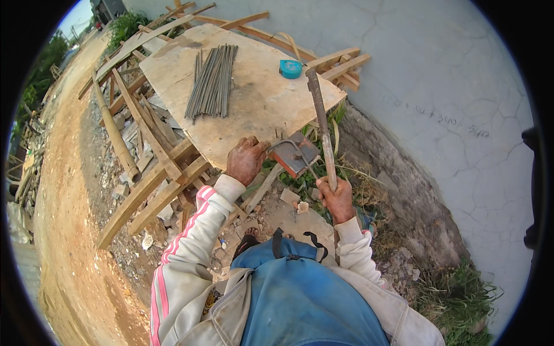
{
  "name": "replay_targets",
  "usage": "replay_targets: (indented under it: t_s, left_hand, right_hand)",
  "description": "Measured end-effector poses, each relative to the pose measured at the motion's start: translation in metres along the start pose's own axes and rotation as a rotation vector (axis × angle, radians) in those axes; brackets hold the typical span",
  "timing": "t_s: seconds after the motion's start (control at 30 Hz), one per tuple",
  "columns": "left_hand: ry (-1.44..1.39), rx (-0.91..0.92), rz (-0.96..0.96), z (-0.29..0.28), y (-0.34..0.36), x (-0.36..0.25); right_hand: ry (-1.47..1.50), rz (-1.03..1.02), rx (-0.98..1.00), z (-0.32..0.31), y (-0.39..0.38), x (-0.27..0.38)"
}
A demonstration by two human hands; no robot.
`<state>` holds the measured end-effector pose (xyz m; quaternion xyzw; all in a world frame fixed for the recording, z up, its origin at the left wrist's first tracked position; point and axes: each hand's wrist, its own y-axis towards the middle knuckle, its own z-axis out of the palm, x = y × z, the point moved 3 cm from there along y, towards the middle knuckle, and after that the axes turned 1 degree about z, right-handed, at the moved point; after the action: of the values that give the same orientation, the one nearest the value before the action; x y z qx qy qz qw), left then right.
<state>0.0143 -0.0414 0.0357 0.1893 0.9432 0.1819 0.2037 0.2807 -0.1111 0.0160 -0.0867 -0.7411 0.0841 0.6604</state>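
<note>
My left hand (248,158) is closed on a thin steel rod (284,142) at the near edge of a wooden board. The rod bends over a reddish-brown metal plate (292,160) at the board's near corner. In my right hand (337,199) is a long, rusty metal bar (322,115), gripped low on its shaft. It slants up past the plate's right side, its thicker end above the board's right edge. Several straight steel rods (212,83) lie bundled on the far left of the board, and a turquoise tape measure (290,69) sits at the far right.
The worn plywood board (254,109) rests on rough timber beams (156,190). A grey cracked wall (438,104) rises along the right, with a rough stone base (398,179). Rubble (231,236) covers the ground near my feet, and a dirt road (75,230) runs along the left.
</note>
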Motion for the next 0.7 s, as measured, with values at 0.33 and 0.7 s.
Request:
replay_targets:
  t_s: [0.33,0.7]
  left_hand:
    - [-0.076,0.009,-0.011,0.017,0.02,-0.006]
    - [-0.147,-0.023,0.012,0.019,0.021,-0.003]
  right_hand:
    - [0.036,0.037,-0.027,0.007,-0.002,-0.003]
    - [-0.268,-0.06,-0.074,-0.051,-0.023,-0.006]
